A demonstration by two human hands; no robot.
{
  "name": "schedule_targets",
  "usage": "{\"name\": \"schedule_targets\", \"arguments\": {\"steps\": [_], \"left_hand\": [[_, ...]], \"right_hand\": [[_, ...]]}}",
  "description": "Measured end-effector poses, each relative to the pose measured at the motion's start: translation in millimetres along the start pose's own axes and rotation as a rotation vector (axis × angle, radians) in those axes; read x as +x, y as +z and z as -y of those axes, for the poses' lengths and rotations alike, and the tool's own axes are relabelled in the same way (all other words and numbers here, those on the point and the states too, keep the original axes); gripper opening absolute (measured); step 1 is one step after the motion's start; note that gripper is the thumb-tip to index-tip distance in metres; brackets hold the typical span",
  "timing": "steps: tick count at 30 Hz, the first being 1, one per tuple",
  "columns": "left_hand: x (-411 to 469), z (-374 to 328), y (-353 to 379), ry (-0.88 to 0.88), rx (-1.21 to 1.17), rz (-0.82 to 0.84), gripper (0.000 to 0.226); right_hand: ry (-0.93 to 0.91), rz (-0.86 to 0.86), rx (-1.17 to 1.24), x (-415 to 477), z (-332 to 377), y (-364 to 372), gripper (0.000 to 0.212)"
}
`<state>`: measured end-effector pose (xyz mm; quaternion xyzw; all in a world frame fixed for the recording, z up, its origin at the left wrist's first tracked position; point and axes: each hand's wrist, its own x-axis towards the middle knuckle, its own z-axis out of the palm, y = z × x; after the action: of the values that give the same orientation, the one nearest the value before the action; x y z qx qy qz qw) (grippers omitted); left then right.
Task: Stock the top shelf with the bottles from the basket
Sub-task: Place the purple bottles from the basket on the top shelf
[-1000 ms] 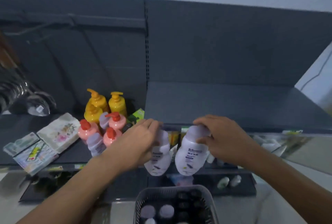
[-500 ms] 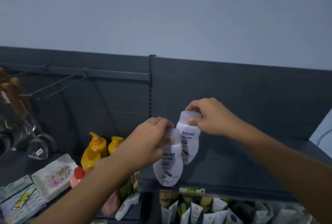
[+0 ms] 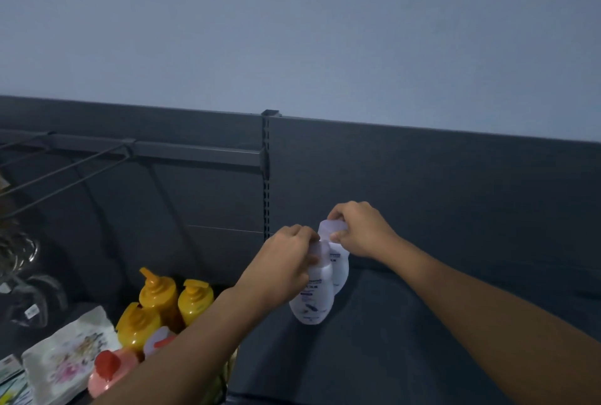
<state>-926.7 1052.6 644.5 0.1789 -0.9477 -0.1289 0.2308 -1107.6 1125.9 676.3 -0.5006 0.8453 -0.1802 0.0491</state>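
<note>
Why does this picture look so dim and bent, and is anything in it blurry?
Head view: dim, bluish light flattens the dark top shelf; the wide lens bows its back panel's top edge; the label print on the white bottles in the left hand and right hand is too soft to read; the yellow pump bottles look slightly soft.

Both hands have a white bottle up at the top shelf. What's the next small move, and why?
Probably lower both until they stand on the shelf, then let go. The left hand holds the front bottle by its cap, the right hand the rear bottle. Both are near the back panel, and the surface around them looks bare.
</note>
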Motion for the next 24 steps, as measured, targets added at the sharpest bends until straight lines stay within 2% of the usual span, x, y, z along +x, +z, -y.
{"name": "schedule_targets", "arguments": {"steps": [12, 17, 24], "left_hand": [[18, 17, 17, -0.029, -0.023, 0.040, 0.042], [27, 15, 19, 0.006, 0.007, 0.043, 0.044], [33, 23, 25, 0.024, -0.020, 0.050, 0.043]], "right_hand": [[-0.016, 0.030, 0.027, 46, -1, 23, 0.028], [-0.020, 0.045, 0.056, 57, 5, 27, 0.019], [-0.019, 0.037, 0.122, 58, -1, 29, 0.024]]}}
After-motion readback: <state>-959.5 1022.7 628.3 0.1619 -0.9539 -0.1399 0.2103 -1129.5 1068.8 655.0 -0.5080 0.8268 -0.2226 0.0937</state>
